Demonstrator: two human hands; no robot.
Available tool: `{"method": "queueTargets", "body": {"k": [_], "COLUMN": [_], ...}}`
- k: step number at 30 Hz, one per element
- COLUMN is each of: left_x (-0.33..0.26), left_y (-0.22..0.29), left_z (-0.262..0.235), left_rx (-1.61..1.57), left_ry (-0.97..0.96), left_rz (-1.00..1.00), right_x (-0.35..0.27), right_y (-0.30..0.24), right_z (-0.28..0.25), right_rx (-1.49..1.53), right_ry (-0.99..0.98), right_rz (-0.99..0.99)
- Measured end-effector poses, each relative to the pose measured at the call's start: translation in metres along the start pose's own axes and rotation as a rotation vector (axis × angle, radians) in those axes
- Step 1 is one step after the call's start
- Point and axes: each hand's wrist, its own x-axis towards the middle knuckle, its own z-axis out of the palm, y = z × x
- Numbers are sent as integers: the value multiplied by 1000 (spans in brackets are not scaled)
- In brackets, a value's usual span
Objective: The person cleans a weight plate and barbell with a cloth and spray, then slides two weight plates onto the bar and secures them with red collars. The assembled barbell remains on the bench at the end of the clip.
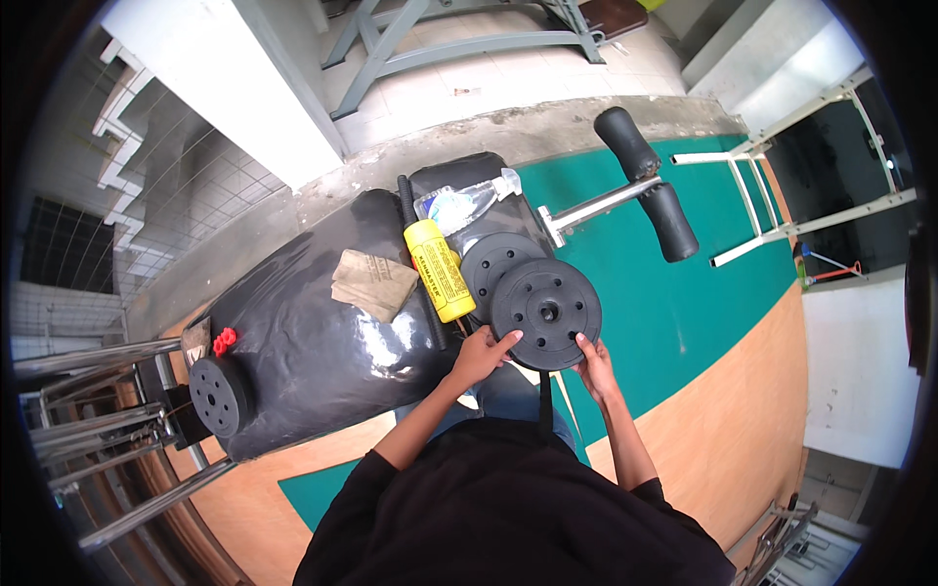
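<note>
Both my hands grip a round black weight plate by its near rim. My left hand is closed on its left edge, thumb on top. At the right edge my right hand pinches it, thumb on the face and fingers beneath. Partly hidden under it, a second black weight plate lies on the black padded bench. A yellow cylindrical container is just left of the plates. Beyond them rests a clear plastic bottle. A creased brown piece of paper lies farther left.
Another black weight plate and small red pieces are at the bench's left end, near metal bars. Black foam rollers on a metal arm stick out rightward. A green mat covers part of the floor; a white frame stands right.
</note>
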Motion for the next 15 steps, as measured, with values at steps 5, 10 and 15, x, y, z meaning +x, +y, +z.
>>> {"method": "queueTargets", "body": {"k": [5,10,15], "left_x": [32,37,46], "left_y": [-6,-9,0], "left_z": [3,-2,-11], "left_rx": [2,13,454], "left_ry": [58,114,47], "left_rz": [-49,-127,-230], "right_x": [56,91,125], "right_y": [-3,-7,0], "right_z": [-9,3,4], "right_rx": [-71,-178,-338], "right_ry": [-112,-155,-149], "right_rz": [-43,-9,-86]}}
